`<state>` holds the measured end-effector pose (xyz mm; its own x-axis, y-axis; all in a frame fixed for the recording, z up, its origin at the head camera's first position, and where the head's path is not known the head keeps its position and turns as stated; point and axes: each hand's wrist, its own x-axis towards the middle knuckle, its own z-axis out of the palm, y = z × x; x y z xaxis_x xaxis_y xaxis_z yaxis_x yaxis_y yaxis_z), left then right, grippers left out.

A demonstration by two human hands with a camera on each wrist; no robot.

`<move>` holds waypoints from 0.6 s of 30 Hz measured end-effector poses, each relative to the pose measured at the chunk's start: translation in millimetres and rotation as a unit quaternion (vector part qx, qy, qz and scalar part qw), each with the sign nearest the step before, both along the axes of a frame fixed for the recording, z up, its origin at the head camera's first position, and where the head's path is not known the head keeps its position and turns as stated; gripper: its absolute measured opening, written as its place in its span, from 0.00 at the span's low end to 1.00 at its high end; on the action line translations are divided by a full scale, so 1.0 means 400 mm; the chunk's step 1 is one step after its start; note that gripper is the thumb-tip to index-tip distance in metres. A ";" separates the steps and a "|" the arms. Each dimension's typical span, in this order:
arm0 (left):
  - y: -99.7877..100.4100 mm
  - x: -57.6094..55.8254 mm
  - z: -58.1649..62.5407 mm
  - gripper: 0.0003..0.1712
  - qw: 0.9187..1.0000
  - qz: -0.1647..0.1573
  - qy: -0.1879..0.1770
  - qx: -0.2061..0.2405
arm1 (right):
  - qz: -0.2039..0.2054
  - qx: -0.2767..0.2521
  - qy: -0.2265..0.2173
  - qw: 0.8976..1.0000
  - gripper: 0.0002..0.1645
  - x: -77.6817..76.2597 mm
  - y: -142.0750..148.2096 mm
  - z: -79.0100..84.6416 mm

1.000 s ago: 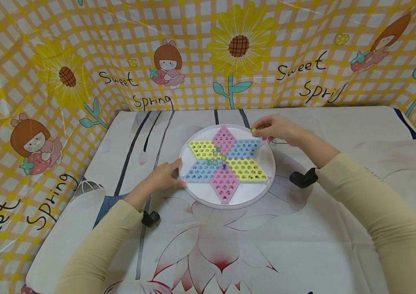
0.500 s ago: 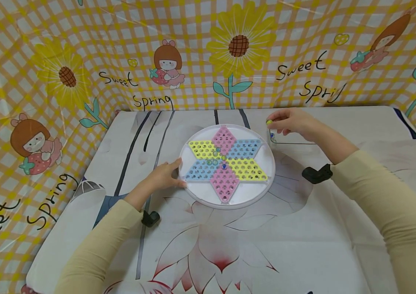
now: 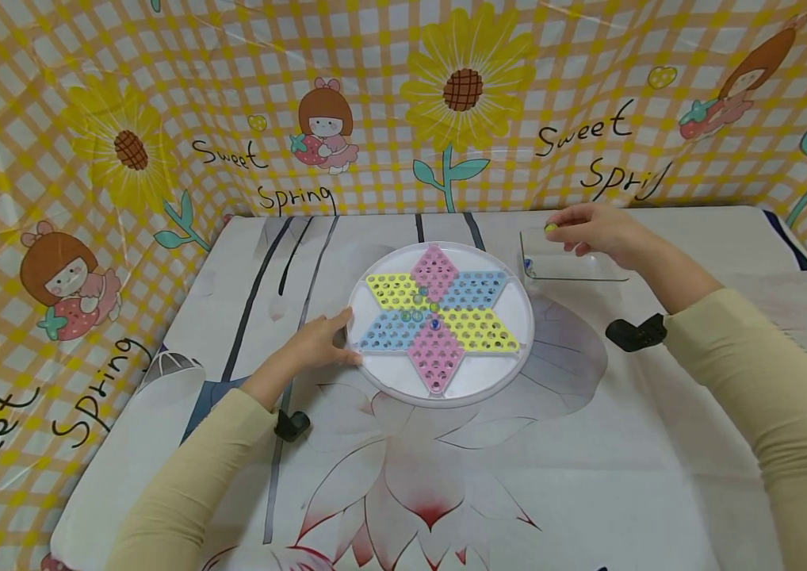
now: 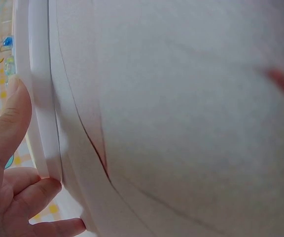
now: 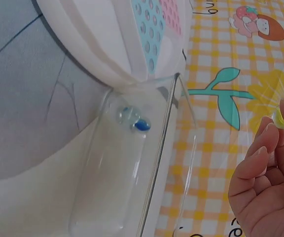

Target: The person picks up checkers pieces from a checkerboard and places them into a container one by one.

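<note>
A round white Chinese checkers board (image 3: 492, 370) with a pink, yellow and blue star lies mid-table. Several glass marbles sit near the star's centre, among them a dark blue marble (image 3: 435, 323) and a yellow-green one (image 3: 434, 307). My left hand (image 3: 314, 342) holds the board's left rim, the thumb (image 4: 15, 116) at the edge and the other fingers against its side. Between thumb and fingertips my right hand (image 3: 606, 235) pinches a yellow-green marble (image 5: 279, 119), up over a clear tray (image 3: 578, 278). A few marbles (image 5: 141, 124) with blue in them lie at one end of that tray.
The tray stands just behind and right of the board, close to its rim in the right wrist view. A yellow checked cloth (image 3: 375, 190) rises along the back and left of the table. White cloth with a lotus print (image 3: 425, 476) covers the tabletop.
My right hand has moved right from the board's back right edge to over the tray, still pinching the marble. The tray has come into view beneath it. The left hand stays put.
</note>
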<state>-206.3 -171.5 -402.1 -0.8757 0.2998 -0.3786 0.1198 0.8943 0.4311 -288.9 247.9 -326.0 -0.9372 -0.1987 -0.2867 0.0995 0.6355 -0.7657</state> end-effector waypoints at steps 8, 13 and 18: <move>-0.001 0.001 0.001 0.53 1.000 0.003 -0.002 0.001 | -0.004 -0.003 0.010 1.000 0.34 -0.010 0.039 -0.013; -0.001 0.001 0.003 0.53 1.000 0.001 -0.001 0.000 | -0.012 -0.013 0.013 1.000 0.34 -0.011 0.058 -0.017; -0.002 0.000 0.002 0.53 1.000 0.000 0.000 0.002 | -0.019 -0.010 0.014 1.000 0.35 -0.018 0.077 -0.025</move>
<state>-206.5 -172.4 -401.2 -0.8752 0.3018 -0.3779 0.1203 0.8927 0.4344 -296.0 278.8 -336.0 -0.9517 -0.1677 -0.2572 0.1028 0.6154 -0.7815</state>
